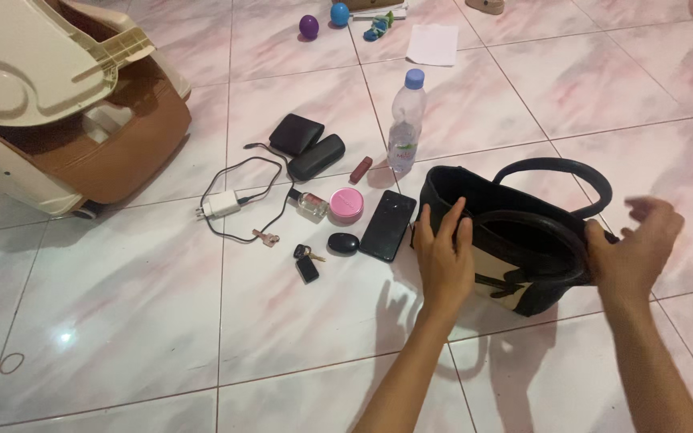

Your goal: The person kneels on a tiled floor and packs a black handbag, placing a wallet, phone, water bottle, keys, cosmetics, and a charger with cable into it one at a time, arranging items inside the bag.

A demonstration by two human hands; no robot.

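A black handbag [483, 210] with a cream front panel stands open on the tiled floor. My left hand [444, 255] grips the bag's left rim, fingers hooked over the edge. My right hand [634, 250] holds the right side near a black handle, fingers partly spread and blurred. To the left of the bag lie a black phone [387, 225], a small black oval case [342, 243], a round pink compact [346, 204], a small perfume bottle [311, 204], car keys [307, 263] and a lipstick [360, 169].
A clear water bottle [405, 122] with a blue cap stands behind the bag. A black wallet [296, 133], a glasses case [316, 156], a white charger with cable [222, 204] and a brass key [266, 237] lie nearby. A cream and brown seat-like object [66, 112] fills the far left.
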